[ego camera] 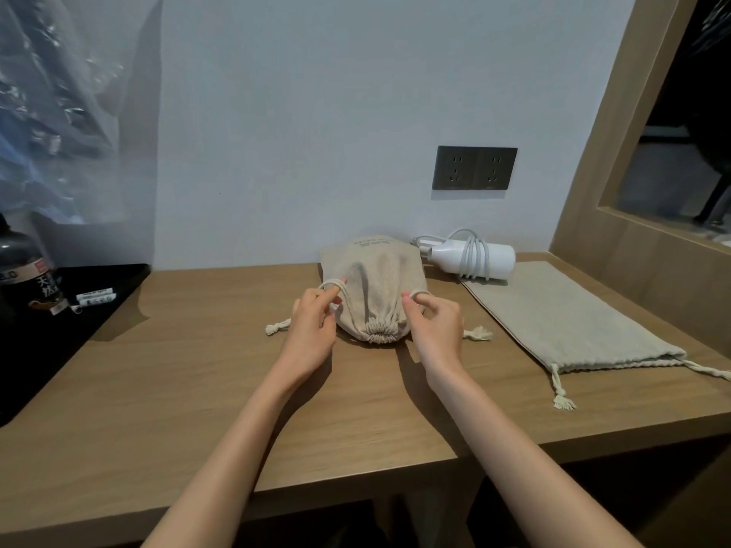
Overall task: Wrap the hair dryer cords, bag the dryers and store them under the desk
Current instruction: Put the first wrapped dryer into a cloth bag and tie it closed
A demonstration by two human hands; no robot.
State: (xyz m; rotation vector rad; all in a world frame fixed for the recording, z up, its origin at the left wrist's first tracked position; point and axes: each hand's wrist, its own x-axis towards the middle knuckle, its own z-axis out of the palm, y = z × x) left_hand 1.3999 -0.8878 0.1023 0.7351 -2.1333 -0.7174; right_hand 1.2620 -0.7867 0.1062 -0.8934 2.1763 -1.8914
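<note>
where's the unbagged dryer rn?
The white dryer lies at the desk's back right, against the wall under the outlet, touching the empty bag.

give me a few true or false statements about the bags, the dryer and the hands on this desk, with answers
1. The filled bag has its mouth cinched shut. True.
2. The white hair dryer has its cord wrapped around it. True.
3. The flat empty bag lies left of the filled one. False: it lies to its right.
4. The left hand and right hand each hold a drawstring loop. True.
5. The dryer is plugged into the wall socket. False: nothing is plugged in.
</note>
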